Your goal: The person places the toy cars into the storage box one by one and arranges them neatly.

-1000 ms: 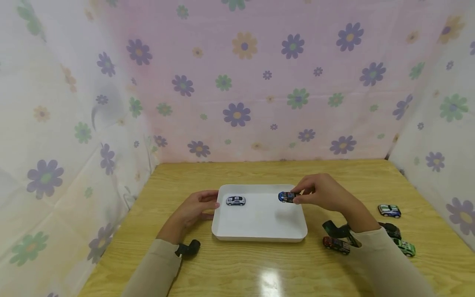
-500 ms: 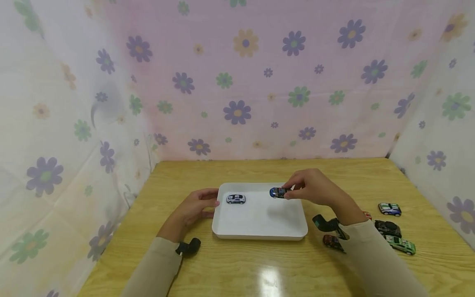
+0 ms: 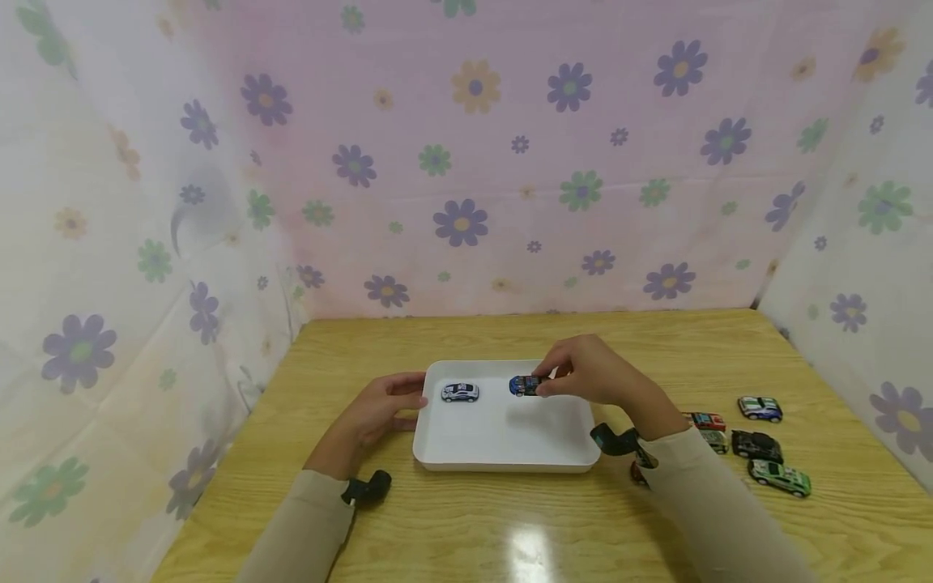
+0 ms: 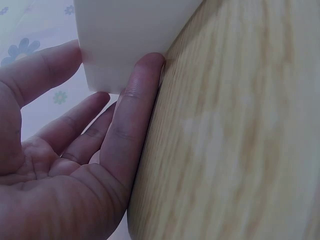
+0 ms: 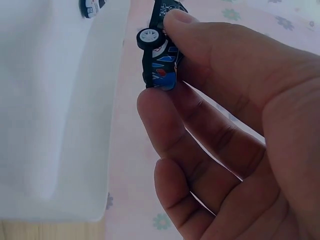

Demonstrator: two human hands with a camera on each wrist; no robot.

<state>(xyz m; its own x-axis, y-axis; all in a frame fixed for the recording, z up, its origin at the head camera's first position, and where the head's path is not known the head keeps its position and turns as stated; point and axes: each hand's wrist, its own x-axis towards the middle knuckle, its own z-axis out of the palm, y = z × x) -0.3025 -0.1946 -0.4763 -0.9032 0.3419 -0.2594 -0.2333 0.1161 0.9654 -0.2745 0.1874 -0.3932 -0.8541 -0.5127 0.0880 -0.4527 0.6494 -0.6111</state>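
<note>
In the head view my right hand (image 3: 598,371) pinches a dark blue and black toy car (image 3: 525,385) between thumb and fingers, over the right half of a white tray (image 3: 503,466). The car's white-spoked wheel (image 5: 150,35) shows in the right wrist view. A white and black toy car (image 3: 460,393) stands in the tray's left part. My left hand (image 3: 379,409) rests against the tray's left side with fairly straight fingers. In the left wrist view its thumb and fingertips touch the tray's outer wall (image 4: 115,45), and one finger (image 4: 132,110) lies along the table.
Right of the tray, on the wooden table (image 3: 452,526), lie several toy cars: a white, green and blue one (image 3: 760,409), a black one (image 3: 757,446), a green one (image 3: 780,478) and a red one (image 3: 707,421). The right sleeve partly covers others. Flowered cloth (image 3: 408,243) encloses the back and sides.
My right hand has carried the dark blue toy car leftward over the tray. More of the cars at the right have come out from behind the sleeve. The left hand stays at the tray.
</note>
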